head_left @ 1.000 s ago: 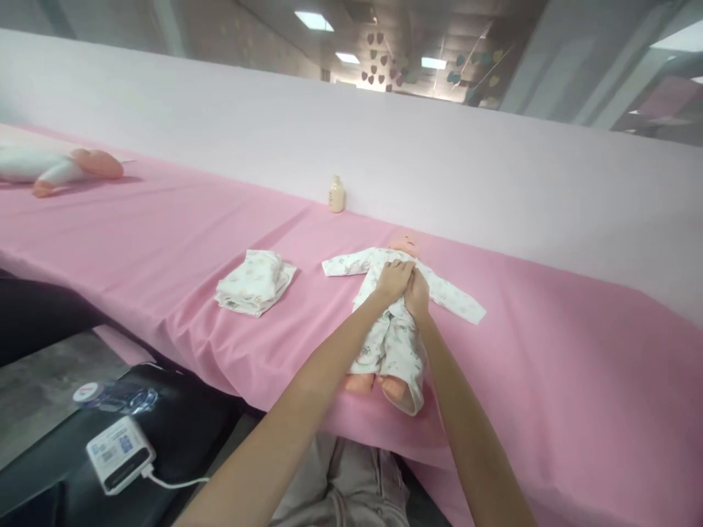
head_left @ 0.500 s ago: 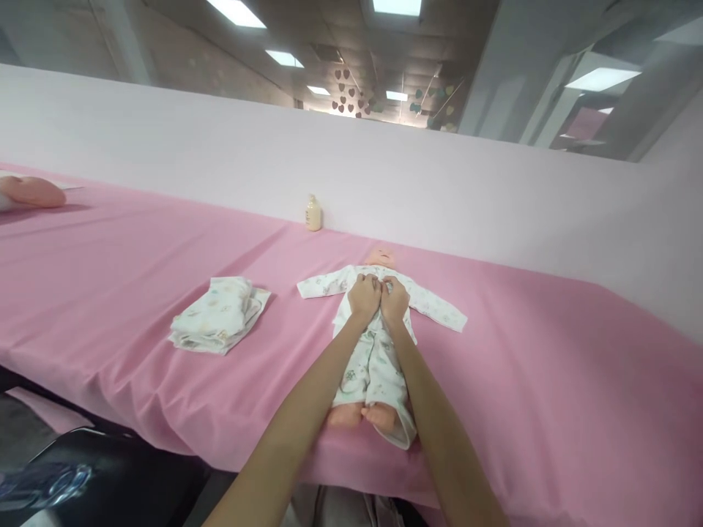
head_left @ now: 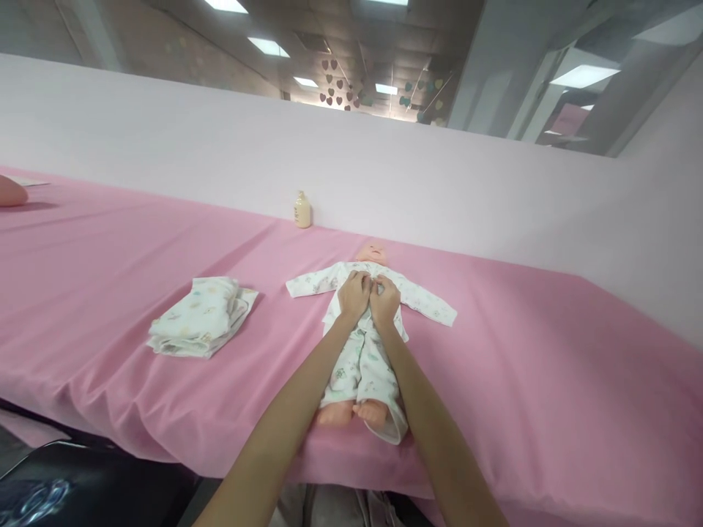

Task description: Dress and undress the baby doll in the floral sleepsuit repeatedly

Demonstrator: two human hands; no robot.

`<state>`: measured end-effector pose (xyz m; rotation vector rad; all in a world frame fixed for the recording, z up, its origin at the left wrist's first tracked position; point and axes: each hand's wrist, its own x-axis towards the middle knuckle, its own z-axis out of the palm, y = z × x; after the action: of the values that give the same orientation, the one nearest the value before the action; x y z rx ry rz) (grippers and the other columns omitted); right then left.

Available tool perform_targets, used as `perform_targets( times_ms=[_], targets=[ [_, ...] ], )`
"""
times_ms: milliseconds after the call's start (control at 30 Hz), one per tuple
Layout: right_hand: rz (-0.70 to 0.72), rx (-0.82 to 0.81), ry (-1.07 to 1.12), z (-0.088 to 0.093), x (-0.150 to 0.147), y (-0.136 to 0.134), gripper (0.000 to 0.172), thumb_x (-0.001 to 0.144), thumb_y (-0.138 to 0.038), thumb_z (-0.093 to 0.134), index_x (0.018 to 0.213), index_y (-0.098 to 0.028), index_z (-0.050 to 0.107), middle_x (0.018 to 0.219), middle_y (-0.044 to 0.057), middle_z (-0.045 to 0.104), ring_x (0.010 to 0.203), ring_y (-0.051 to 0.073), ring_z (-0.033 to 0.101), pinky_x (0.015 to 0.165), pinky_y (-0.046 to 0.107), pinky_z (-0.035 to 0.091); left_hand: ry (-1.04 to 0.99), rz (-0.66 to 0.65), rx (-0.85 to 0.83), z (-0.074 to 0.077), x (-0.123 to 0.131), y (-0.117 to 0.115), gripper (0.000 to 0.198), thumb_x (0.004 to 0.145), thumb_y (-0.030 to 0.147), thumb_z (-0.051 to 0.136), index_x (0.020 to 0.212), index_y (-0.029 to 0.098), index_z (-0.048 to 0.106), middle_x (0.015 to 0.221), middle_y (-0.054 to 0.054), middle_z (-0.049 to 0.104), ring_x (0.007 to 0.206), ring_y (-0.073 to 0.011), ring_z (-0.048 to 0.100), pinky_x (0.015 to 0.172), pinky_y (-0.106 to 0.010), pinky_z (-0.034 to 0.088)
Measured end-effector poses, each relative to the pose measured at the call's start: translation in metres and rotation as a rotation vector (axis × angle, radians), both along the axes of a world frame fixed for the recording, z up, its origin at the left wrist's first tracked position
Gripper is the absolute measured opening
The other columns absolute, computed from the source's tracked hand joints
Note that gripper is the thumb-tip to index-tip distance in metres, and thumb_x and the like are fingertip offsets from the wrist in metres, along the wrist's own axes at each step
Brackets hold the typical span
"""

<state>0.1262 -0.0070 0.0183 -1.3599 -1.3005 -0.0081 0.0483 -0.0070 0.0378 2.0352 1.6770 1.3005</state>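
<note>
A baby doll lies on its back on the pink tablecloth, dressed in a white printed sleepsuit with both sleeves spread out. Its bare feet point toward me. My left hand and my right hand rest side by side on the doll's chest, just below the collar. The fingers of both are curled and pinch the front of the sleepsuit where its two edges meet.
A folded pile of white printed baby clothes lies to the left of the doll. A small cream bottle stands against the pale partition wall. Part of another doll shows at the far left edge.
Both hands have crept up the doll's front toward the collar. My head has tilted up, so the dark surface below the table has dropped mostly out of view.
</note>
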Motion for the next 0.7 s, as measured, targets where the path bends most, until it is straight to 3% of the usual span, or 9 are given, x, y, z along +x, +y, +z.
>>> perform_targets(
  times_ms=[167,333,567,700],
  targets=[
    [0.074,-0.012,-0.192,-0.004,0.001,-0.008,0.031,0.086,-0.021,0.038,0.095,-0.019,0.068,0.111,0.009,0.061,0.105,0.023,0.051,0.094,0.041,0.034,-0.111,-0.018,0.032,-0.004,-0.004,0.004,0.027,0.088,0.029,0.04,0.099,0.021,0.063,0.101,-0.002,0.066,0.087,-0.0138,0.059,0.079,-0.024,0.043],
    [0.119,-0.015,-0.355,-0.008,0.003,-0.023,0.032,0.088,-0.02,0.038,0.112,-0.018,0.059,0.111,0.011,0.057,0.105,0.023,0.048,0.094,0.041,0.036,-0.202,-0.086,-0.006,-0.007,-0.011,-0.002,0.028,0.086,0.027,0.041,0.099,0.019,0.065,0.101,-0.002,0.067,0.085,-0.0123,0.06,0.082,-0.023,0.044],
    [0.022,0.089,-0.299,-0.008,0.002,-0.042,0.017,0.085,-0.019,0.045,0.084,-0.019,0.062,0.098,0.008,0.058,0.096,0.021,0.051,0.088,0.035,0.039,0.052,-0.069,-0.036,-0.006,-0.022,-0.024,0.025,0.086,0.033,0.04,0.084,0.021,0.062,0.082,-0.002,0.064,0.074,-0.0143,0.057,0.066,-0.024,0.039],
    [-0.012,0.068,-0.332,-0.007,0.004,-0.047,0.012,0.081,-0.019,0.05,0.077,-0.02,0.062,0.089,0.006,0.057,0.087,0.02,0.051,0.083,0.035,0.039,0.097,-0.089,-0.015,-0.005,-0.023,-0.028,0.023,0.086,0.032,0.04,0.078,0.021,0.058,0.081,0.0,0.062,0.073,-0.0134,0.056,0.062,-0.024,0.036]
  ],
)
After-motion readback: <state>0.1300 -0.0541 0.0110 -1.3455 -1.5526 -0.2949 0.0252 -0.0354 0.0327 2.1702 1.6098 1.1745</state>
